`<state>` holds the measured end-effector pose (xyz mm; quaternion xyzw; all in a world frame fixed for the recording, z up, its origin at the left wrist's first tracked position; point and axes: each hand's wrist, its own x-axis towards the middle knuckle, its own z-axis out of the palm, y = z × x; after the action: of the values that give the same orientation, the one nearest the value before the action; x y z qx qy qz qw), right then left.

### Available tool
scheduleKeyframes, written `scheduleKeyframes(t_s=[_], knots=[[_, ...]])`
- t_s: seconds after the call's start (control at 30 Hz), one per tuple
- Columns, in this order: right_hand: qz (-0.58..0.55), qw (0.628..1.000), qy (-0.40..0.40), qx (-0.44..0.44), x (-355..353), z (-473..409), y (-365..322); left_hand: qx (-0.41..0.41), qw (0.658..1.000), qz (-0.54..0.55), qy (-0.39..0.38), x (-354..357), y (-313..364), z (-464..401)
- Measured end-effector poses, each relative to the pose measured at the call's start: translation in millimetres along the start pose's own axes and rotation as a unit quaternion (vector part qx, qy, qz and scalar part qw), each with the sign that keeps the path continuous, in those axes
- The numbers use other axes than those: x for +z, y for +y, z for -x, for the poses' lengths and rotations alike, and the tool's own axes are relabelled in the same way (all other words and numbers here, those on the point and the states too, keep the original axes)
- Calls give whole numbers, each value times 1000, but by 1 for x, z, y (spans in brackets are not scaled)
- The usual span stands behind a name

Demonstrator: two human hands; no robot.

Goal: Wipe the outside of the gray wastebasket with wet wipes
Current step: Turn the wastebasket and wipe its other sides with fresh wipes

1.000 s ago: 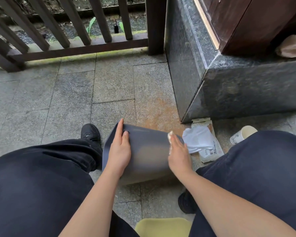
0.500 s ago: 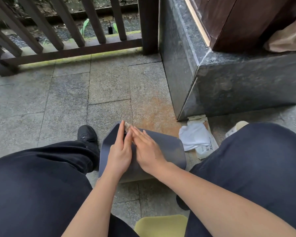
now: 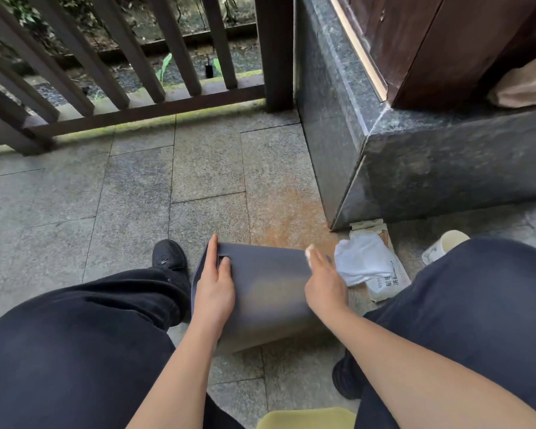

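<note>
Seen from above, seated, knees apart in dark trousers. Far left and top: a dark wooden railing [image 3: 112, 72], slats slanting, with gravel and green leaves beyond. Below it, gray stone floor tiles [image 3: 130, 193], with an orange rust-like stain [image 3: 291, 218] near the middle.

Lower left: a black shoe [image 3: 169, 254] just beside the gray wastebasket [image 3: 270, 292], which lies on its side on the tiles between the two legs, open rim to the left, base to the right. Left hand [image 3: 214, 287] laid flat on the upper wall near the rim, fingers spread and extended, one fingertip at a small rectangular slot in the wall; steadying, not pinching anything.

Right hand [image 3: 324, 283] at the base end of the wastebasket, fingers together and curved down over a small wad of wet wipe [image 3: 310, 252], only a pale corner of it showing past the fingertips; pressed against the wall.

Just right of that hand, on the floor: a crumpled white wipe [image 3: 361, 261] lying on top of a flat wet wipes pack [image 3: 387, 281]. Dark printed characters on the pack's white face, too small and skewed to read. Pack's far end touching the foot of a dark polished granite plinth [image 3: 430, 174], which carries a reddish-brown wooden panel [image 3: 446, 41]. On the plinth's ledge at far right, a beige bag [image 3: 526, 88], partly cut off.

Right of the pack, a white paper cup [image 3: 446, 244] lying on its side, half hidden behind the right knee. At the bottom edge, a yellow-green cushion or seat [image 3: 307, 419].
</note>
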<state>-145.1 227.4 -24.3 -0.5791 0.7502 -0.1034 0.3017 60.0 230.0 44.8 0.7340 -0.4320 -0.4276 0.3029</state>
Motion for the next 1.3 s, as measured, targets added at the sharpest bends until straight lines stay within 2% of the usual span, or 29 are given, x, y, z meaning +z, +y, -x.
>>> scheduleKeyframes(t_s=[0.07,0.13,0.23,0.3,0.33,0.47,0.57,0.63,0.67,0.73,0.83,0.93,1.0,1.03,1.1,1.17,1.23,1.3], knots=[[-29,989,-23,-143,1,16,-24,6,1000,-1,-4,2,0,0],[-46,956,-33,-287,6,36,-54,18,1000,-5,-4,5,0,0],[-61,923,-26,-379,12,52,-72,43,999,-19,15,8,-1,1],[-20,921,-14,-388,9,45,-59,48,998,-30,33,5,-3,2],[2,931,-13,-364,6,37,-48,39,997,-44,44,3,-5,2],[83,983,-23,-164,-6,9,-1,-17,995,-75,71,-2,-10,1],[85,991,-7,-100,-8,8,7,-11,995,-79,63,-1,-10,2],[81,993,-10,-88,-9,11,2,-6,995,-79,60,0,-9,3],[70,992,-10,-103,-9,14,-4,-2,995,-82,59,1,-8,4],[23,982,-13,-189,-8,24,-29,13,994,-90,61,6,-7,5],[-20,939,-6,-343,7,52,-72,35,993,-92,58,8,-7,8],[-20,918,8,-396,11,56,-71,48,994,-87,53,7,-7,15],[11,934,18,-357,5,42,-53,43,993,-86,63,4,-6,17],[27,954,23,-299,1,33,-42,37,993,-90,63,5,-6,17],[31,992,26,-122,-8,16,-16,37,994,-91,52,7,-3,18],[40,998,41,10,-14,8,2,51,995,-85,26,10,-1,18],[55,996,36,51,-15,6,7,59,995,-84,5,10,2,16],[42,998,37,29,-8,7,3,57,995,-87,5,8,4,12]])
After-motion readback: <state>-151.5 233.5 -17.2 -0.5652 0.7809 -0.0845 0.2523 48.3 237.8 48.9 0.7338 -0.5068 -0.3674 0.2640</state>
